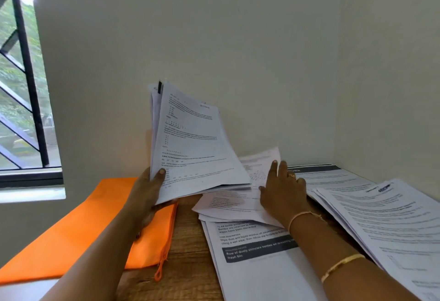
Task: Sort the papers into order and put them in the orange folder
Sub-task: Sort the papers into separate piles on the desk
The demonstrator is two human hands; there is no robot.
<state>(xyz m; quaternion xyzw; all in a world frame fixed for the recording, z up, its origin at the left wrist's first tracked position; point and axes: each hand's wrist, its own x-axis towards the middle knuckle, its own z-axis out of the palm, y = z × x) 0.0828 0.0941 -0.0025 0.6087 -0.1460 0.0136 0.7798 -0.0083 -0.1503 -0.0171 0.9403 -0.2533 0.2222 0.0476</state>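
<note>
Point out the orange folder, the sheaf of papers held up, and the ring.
orange folder [71,229]: head view, a bare part of its upper face.
sheaf of papers [195,148]: head view, middle of the front sheet.
ring [292,176]: head view, its gold top.

A wooden table [188,241] stands pushed into the corner, its grain plain along the bare strip in the middle. Behind it rises a pale wall [226,27], meeting a second wall [392,62] on the right. Over to the left is a window [14,115] with a dark grille [29,86], one upright and several slanting bars. Green trees [9,79] show outside. Under its dark frame runs a white sill [31,193].
</note>
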